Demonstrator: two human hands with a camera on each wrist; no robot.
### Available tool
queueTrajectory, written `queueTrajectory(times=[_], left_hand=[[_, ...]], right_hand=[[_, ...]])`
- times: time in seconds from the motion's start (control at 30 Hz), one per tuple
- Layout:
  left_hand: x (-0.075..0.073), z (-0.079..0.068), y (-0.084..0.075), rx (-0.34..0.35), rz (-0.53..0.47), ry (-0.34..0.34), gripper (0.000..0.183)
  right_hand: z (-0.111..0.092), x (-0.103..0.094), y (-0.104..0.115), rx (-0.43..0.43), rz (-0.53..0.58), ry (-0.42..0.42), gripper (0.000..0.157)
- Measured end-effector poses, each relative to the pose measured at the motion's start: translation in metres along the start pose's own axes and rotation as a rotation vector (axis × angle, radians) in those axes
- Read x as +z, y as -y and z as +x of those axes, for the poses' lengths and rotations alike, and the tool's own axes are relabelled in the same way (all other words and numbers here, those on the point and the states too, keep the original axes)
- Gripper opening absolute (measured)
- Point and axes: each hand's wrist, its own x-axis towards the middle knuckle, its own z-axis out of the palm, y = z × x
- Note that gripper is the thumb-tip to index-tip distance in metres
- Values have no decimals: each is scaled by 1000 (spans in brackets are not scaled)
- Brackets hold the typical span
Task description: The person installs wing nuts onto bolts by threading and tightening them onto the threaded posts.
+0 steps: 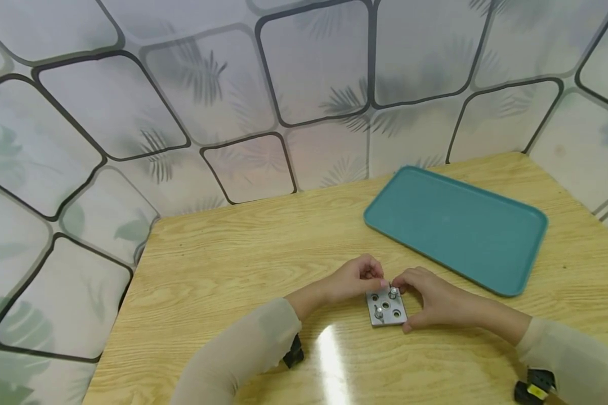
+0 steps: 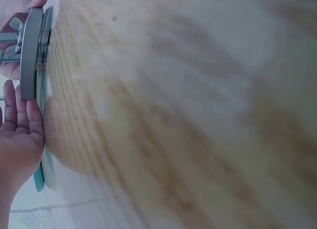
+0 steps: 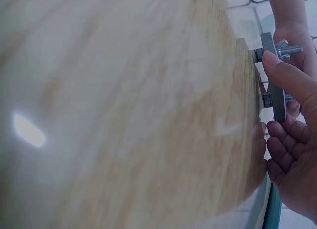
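On the pale wood-grain tabletop [image 1: 243, 264], right of centre in the head view, a square metal plate [image 1: 390, 302] between both hands. Pierced by three open holes in a diagonal row, and fitted with two upright bolts: far bolt [image 1: 393, 292] towards the far right corner, near bolt [image 1: 379, 313] towards the near left corner, each with a wing nut [image 2: 17, 24] above the plate. Raised just off the tabletop on bolt heads [image 3: 267, 99] underneath. Gripped at the right side by the right hand [image 1: 438, 304], with thumb at the near corner and forefinger at the far corner beside the far bolt; remaining fingers [image 3: 283, 151] loosely bent. At the far left, the left hand [image 1: 352, 279], with thumb tip at the plate's far edge and fingers partly bent; impossible to tell from these views any firm hold on plate or bolt. Beyond the right hand, a teal tray [image 1: 451, 225], flat on the tabletop and apart from the plate. Behind, a pale backdrop [image 1: 324, 62] with dark rounded outlines and grey leaves. On both arms, light sleeves [image 1: 243, 340]; at the wrists, black devices [image 1: 294, 353].
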Motion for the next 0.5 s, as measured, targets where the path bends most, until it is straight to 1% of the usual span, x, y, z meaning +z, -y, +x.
queueTrajectory(times=[0.13,0.4,0.5], left_hand=[[0,0,0,18,20,19,15],[-1,-2,-1,73,57,85,23],[-1,-2,-1,64,50,71,24]], right_hand=[[0,0,0,-1,1,1,69],[1,0,0,-9,-31,-11,71],[1,1,-1,-12,-29,-14,71]])
